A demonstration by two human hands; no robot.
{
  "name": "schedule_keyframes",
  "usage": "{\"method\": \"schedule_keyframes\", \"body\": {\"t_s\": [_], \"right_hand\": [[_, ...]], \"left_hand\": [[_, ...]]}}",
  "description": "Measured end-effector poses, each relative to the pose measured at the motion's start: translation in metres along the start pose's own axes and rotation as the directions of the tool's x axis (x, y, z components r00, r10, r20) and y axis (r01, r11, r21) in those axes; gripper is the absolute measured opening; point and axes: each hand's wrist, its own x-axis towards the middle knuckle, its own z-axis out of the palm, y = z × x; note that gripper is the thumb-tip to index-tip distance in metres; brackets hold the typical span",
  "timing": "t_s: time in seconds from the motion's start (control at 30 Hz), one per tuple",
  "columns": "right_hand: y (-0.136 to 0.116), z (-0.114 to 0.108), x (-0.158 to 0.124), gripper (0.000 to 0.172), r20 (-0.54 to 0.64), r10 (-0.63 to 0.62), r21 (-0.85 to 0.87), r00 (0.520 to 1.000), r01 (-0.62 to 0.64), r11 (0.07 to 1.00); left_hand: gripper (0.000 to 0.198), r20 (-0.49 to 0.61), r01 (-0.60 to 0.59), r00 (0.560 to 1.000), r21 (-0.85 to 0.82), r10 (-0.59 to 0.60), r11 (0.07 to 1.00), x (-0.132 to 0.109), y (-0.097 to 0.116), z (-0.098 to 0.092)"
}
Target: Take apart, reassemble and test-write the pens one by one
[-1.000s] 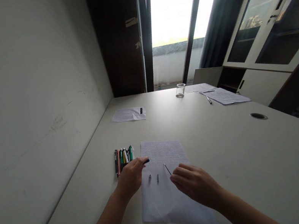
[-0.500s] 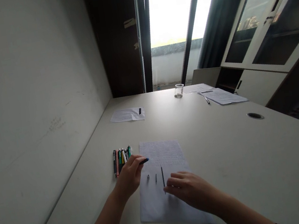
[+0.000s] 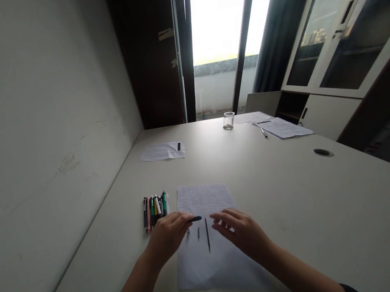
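Note:
My left hand (image 3: 170,232) is closed around a dark pen barrel (image 3: 195,219) with a bluish end, which points right above the paper. Facing it, my right hand (image 3: 237,226) has its fingers apart and curved, holding nothing, close to the barrel's end. Between the hands a thin dark pen refill (image 3: 207,237) lies lengthwise on the sheet of paper (image 3: 198,271). A small spring (image 3: 198,234) rests left of the refill. Further left is a small pen tip (image 3: 188,232), partly hidden by my left hand. The paper's far half bears handwriting.
Several pens (image 3: 155,208) lie side by side left of the paper. Farther off are a creased paper (image 3: 163,152), a glass (image 3: 228,121), a stack of papers (image 3: 284,128) with a pen (image 3: 264,133), and a cable hole (image 3: 322,152). A wall (image 3: 47,142) borders the table's left side.
My right hand has let go of the refill, leaving it on the paper, and has moved up toward the barrel. My left hand has brought the barrel slightly right and nearer to me.

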Motion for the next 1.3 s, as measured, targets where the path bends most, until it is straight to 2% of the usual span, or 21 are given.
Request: {"method": "schedule_keyframes", "body": {"t_s": [0.2, 0.37, 0.47, 0.53, 0.7, 0.93, 1.3], "right_hand": [[-0.005, 0.003, 0.003, 0.021, 0.039, -0.062, 0.011, 0.997, 0.061, 0.998], [-0.006, 0.002, 0.003, 0.015, 0.051, -0.084, -0.015, 0.995, 0.085, 0.996], [0.001, 0.000, 0.002, 0.013, 0.023, -0.066, -0.051, 0.998, 0.067, 0.996], [0.007, -0.002, 0.002, 0.013, 0.017, -0.047, -0.084, 0.999, 0.048, 0.995], [0.014, -0.004, 0.003, 0.013, 0.086, -0.020, -0.159, 0.996, 0.033, 0.987], [0.009, 0.011, 0.002, 0.012, 0.159, 0.010, -0.083, 0.987, 0.003, 0.997], [0.009, 0.010, 0.002, 0.012, 0.127, -0.021, -0.019, 0.992, 0.024, 1.000]], "left_hand": [[0.019, 0.119, -0.093, 0.989, 0.034, 0.089, 0.995, 0.003, 0.013, 0.000], [0.022, 0.144, -0.115, 0.983, 0.009, 0.113, 0.993, 0.004, 0.016, 0.001], [0.024, 0.102, -0.080, 0.991, -0.029, 0.083, 0.996, 0.002, 0.013, 0.001], [0.024, 0.037, -0.026, 0.999, -0.077, 0.029, 0.997, 0.002, 0.010, 0.001], [0.016, -0.121, 0.084, 0.985, -0.290, -0.124, 0.953, 0.004, 0.008, 0.000], [0.023, -0.121, 0.113, 0.977, -0.391, -0.173, 0.914, 0.003, 0.011, 0.006], [0.031, -0.125, 0.120, 0.970, -0.505, -0.211, 0.855, 0.002, 0.023, 0.020]]}}
